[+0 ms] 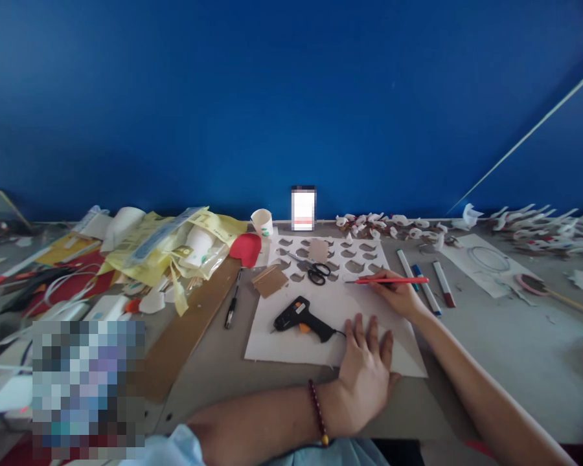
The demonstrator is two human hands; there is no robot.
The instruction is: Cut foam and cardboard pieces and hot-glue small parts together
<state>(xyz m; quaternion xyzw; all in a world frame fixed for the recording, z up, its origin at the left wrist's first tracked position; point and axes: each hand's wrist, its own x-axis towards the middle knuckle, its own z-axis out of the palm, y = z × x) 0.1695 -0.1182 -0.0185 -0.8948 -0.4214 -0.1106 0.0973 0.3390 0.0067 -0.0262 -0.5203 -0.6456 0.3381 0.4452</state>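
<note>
My left hand [366, 369] lies flat with fingers spread on the near edge of a white sheet [291, 340] full of cut-out holes. A beaded bracelet [319, 413] sits on that wrist. My right hand [396, 294] is closed round a red pencil [393, 280], its tip resting on the sheet near the holes. A black glue gun [304, 318] with an orange trigger lies on the sheet just left of my left hand. Black-handled scissors [313, 268] and a brown card piece [270, 280] lie further back on the sheet.
Three markers [427, 285] lie right of the sheet. A paper cup [263, 222] and red shape [246, 249] stand behind it, a black pen [232, 309] and brown cardboard [184, 336] to the left. Yellow bags [175, 249] and clutter fill the left; white paper cut-outs [393, 223] line the blue wall.
</note>
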